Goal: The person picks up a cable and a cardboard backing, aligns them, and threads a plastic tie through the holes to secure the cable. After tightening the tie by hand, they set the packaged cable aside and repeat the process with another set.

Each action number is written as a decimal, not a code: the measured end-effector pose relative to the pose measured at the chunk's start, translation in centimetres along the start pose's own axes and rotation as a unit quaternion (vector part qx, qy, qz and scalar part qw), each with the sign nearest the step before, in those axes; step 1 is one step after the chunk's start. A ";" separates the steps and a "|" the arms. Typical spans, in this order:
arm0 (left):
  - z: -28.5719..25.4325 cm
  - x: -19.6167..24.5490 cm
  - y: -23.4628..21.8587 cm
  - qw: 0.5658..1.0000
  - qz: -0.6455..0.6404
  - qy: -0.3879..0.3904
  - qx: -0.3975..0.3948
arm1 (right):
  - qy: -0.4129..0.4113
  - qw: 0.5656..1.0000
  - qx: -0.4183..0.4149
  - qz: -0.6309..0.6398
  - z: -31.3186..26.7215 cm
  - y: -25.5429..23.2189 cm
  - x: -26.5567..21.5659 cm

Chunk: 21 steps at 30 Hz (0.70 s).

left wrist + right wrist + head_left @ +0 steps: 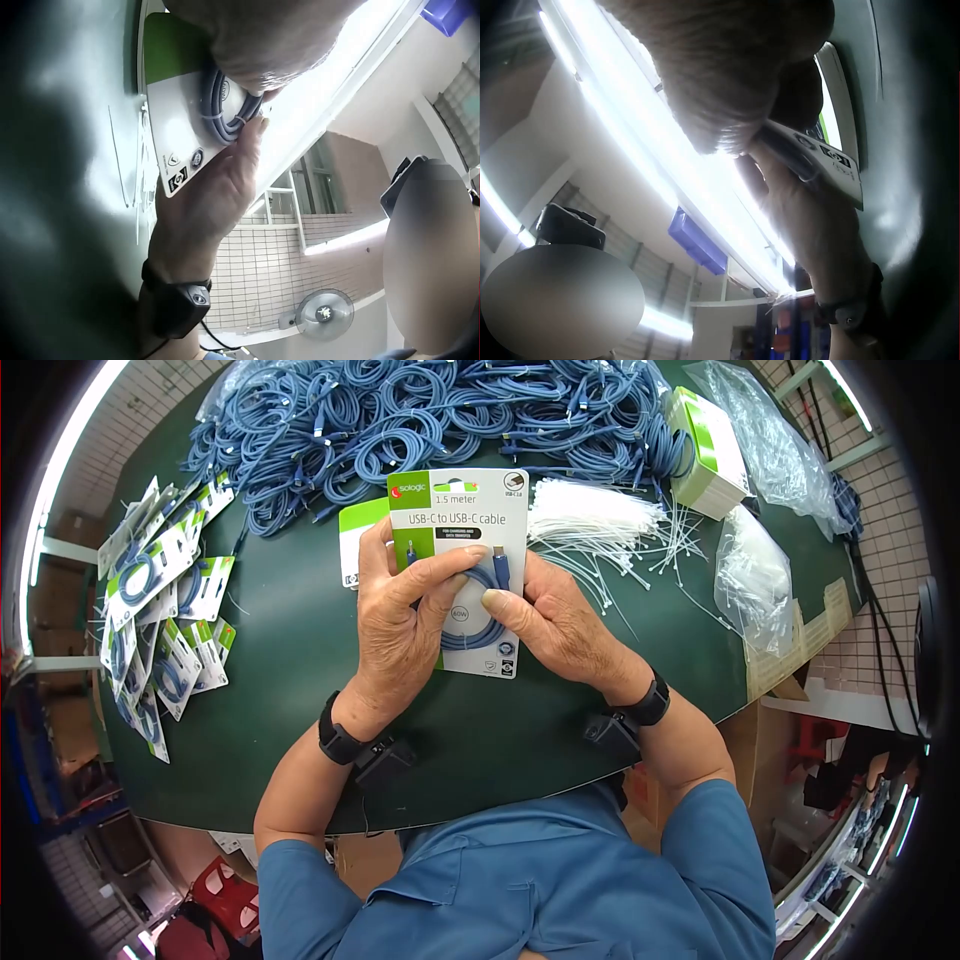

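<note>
A white and green retail card (pixel 450 520), printed USB-C to USB-C cable, is held up over the table with a coiled blue cable (pixel 487 633) on its front. My left hand (pixel 395 620) grips it from the left, index finger and thumb over the coil. From the right, my right hand (pixel 565 620) holds the card's edge, thumb on the coil and fingers behind. A blue cable plug (pixel 501 570) shows near the card's right edge. White ties circle the coil (pixel 217 112) in the left wrist view. Behind the left hand lies another green and white card (pixel 362 520).
Many coiled blue cables (pixel 400 420) are heaped along the back. Carded cables (pixel 160 600) pile up at the left. White zip ties (pixel 590 520), a stack of cards (pixel 708 455) and clear plastic bags (pixel 755 575) occupy the right side of the green table (pixel 290 660).
</note>
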<state>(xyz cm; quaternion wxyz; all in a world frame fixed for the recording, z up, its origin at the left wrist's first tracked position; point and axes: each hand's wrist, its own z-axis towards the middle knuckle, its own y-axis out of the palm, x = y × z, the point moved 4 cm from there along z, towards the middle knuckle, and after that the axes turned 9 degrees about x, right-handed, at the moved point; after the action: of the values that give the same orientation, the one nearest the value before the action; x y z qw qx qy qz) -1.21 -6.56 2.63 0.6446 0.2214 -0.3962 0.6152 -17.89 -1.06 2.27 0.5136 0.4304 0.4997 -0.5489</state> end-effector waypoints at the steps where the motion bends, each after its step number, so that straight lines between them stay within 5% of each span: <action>1: -0.1 -0.1 0.0 1.000 0.009 0.004 0.003 | 0.007 1.000 -0.003 -0.005 0.0 0.1 0.1; 10: -0.1 -0.1 -0.2 1.000 0.020 -0.014 0.016 | 0.006 0.999 0.038 -0.022 0.0 0.6 0.3; 14: 0.1 0.1 -0.2 0.994 -0.076 -0.081 -0.009 | -0.030 0.996 0.079 -0.005 -0.2 0.7 0.0; 17: -0.3 -0.3 0.1 0.982 -0.125 -0.141 -0.009 | 0.018 0.991 0.095 0.090 -0.2 0.4 0.5; 21: -0.1 -0.4 0.0 0.994 -0.073 -0.074 0.012 | -0.008 0.995 0.076 0.057 -0.1 1.0 0.4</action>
<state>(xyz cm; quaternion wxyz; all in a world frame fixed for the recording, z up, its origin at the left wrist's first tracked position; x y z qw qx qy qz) -1.14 -6.75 2.22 0.6540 0.3027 -0.4181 0.5531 -16.96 -0.99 1.73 0.5143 0.4915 0.4271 -0.5581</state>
